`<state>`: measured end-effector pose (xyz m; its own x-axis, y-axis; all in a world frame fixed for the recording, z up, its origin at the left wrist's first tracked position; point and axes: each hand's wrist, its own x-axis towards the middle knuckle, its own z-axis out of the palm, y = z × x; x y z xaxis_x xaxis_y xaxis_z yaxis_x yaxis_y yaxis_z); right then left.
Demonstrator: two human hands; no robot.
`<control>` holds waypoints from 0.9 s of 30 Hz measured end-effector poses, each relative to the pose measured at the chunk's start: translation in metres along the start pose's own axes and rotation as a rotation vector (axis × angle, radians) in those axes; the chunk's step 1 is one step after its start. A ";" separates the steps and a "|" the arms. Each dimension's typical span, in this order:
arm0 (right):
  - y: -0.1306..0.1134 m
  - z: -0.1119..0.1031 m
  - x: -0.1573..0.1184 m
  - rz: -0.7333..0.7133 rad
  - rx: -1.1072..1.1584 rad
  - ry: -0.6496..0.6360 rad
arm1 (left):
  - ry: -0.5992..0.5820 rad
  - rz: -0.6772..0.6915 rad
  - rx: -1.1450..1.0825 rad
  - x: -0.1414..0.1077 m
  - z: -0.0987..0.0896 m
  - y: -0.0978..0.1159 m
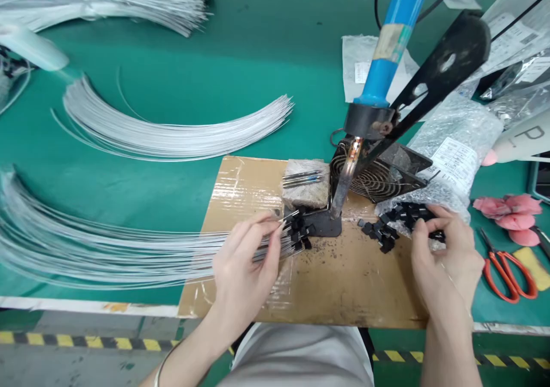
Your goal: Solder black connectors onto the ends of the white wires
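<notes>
My left hand [250,255] pinches a thin wire close to its end, beside a bundle of pale grey wires [141,258] that runs off to the left. Small black pieces [301,231] cluster at the bundle's right end. My right hand [449,267] is over a pile of loose black pieces [384,232], thumb and fingers curled together; whatever lies between them is hidden. Between the hands leans a blue-handled soldering iron [382,60], pointing down in a black holder, its hot end [346,175] above the cardboard.
Cardboard [344,295] covers the front of the green table. A cleaning pad [305,192] with thin rods on it sits beside a coiled iron rest [365,172]. Another wire bundle [180,138] lies behind. Bubble-wrap bags [455,146] and red-handled scissors [509,272] are at right.
</notes>
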<state>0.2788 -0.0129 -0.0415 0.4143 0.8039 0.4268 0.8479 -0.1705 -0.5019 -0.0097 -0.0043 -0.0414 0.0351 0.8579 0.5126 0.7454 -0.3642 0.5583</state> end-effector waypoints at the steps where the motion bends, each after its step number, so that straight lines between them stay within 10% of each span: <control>1: 0.001 0.001 -0.002 -0.023 0.011 -0.032 | -0.008 -0.032 -0.025 -0.003 0.003 -0.004; 7: -0.013 0.005 -0.032 -0.084 0.127 -0.056 | -0.044 -0.094 -0.022 -0.005 -0.006 -0.014; 13: -0.009 0.007 -0.057 -0.107 0.325 -0.095 | -0.159 -0.085 0.184 0.057 -0.027 -0.060; 20: -0.011 0.006 -0.066 0.010 0.486 0.012 | -0.238 -0.072 0.239 0.141 0.011 -0.130; 27: -0.011 0.006 -0.067 0.105 0.580 0.123 | -0.189 -0.031 0.199 0.139 0.009 -0.131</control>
<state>0.2395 -0.0613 -0.0692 0.5504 0.7221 0.4190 0.4956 0.1213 -0.8600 -0.0960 0.1656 -0.0493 0.1200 0.9265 0.3566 0.8637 -0.2746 0.4227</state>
